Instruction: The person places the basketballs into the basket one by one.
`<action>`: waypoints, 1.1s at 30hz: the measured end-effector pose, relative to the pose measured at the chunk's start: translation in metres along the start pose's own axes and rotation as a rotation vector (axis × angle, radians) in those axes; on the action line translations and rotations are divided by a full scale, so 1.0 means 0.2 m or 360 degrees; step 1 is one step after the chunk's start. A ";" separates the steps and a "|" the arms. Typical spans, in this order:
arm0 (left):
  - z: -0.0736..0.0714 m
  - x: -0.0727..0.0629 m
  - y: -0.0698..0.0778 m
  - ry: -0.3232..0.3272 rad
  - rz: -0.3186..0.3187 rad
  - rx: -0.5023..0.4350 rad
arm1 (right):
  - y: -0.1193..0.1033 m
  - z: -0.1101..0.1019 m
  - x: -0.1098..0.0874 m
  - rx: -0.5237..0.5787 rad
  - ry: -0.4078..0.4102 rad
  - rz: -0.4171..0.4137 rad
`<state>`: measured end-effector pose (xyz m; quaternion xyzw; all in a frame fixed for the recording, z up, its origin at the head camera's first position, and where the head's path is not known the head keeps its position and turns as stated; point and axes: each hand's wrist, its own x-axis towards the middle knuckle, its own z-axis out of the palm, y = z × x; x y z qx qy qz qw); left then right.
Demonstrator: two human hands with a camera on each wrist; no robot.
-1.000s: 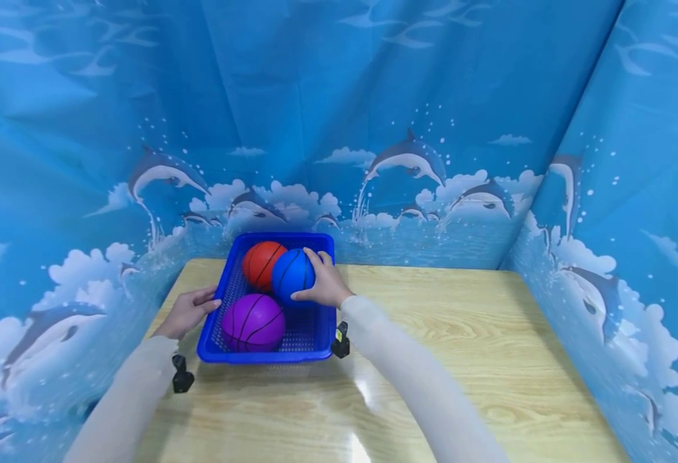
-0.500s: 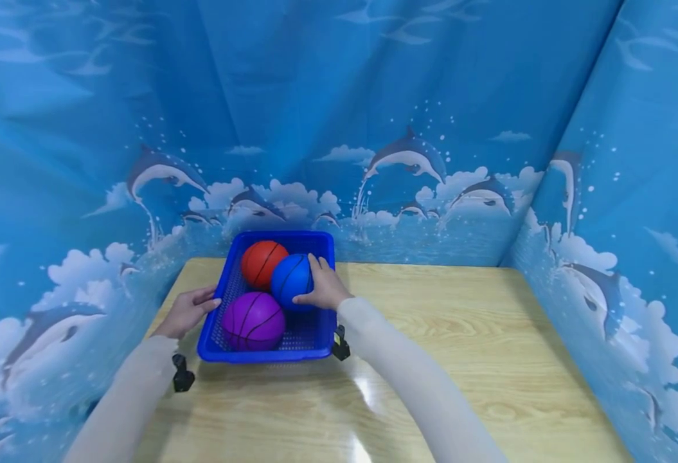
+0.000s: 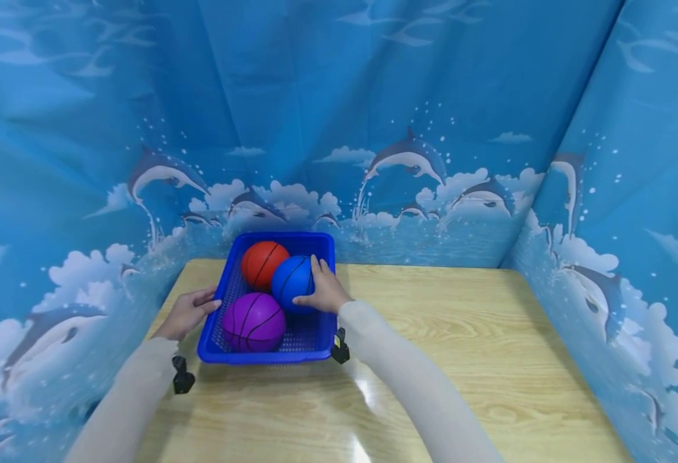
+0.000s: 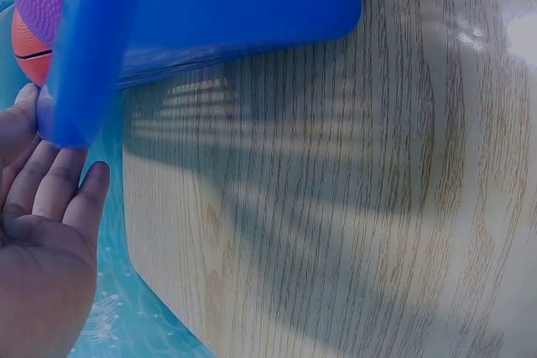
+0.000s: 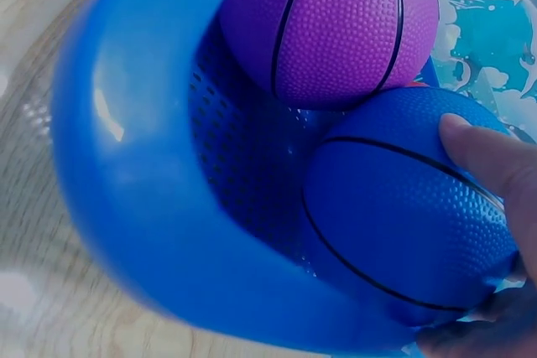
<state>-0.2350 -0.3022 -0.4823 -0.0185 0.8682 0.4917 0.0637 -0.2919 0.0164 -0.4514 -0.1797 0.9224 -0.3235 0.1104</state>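
A blue plastic basket (image 3: 269, 357) with perforated walls holds three small basketballs. The blue basketball (image 3: 291, 283) lies at the basket's right side, and my right hand (image 3: 326, 287) grips it with thumb and fingers spread round its right side. In the right wrist view the thumb presses on the textured blue surface, while the other fingers are partly hidden. The purple basketball (image 3: 253, 323) sits at the near left, the red basketball (image 3: 262, 265) at the far left behind it. My left hand (image 3: 187, 312) holds the basket's left rim (image 4: 84, 64) between thumb and fingers.
The basket stands on a light wood-grain table (image 3: 460, 347), near its far left corner. Blue dolphin-print curtains (image 3: 339, 128) rise behind the table and along both sides. A black wrist device (image 3: 340, 347) hangs close to the basket's right edge.
The right hand and the blue basketball have moved slightly down and nearer in the basket over the last second. The left hand, basket and purple basketball stay in place.
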 end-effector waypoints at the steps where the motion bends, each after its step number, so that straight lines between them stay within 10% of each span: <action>1: 0.00 0.00 0.00 -0.0005 -0.0008 -0.0002 | 0.00 0.00 0.00 -0.0001 -0.0003 0.0005; 19: 0.01 0.02 0.02 -0.0021 -0.0002 0.0071 | 0.05 0.00 0.00 0.0046 -0.0011 -0.0031; 33: -0.06 0.05 0.09 -0.0087 0.0227 0.0597 | 0.25 -0.22 -0.09 0.0053 -0.0070 -0.0127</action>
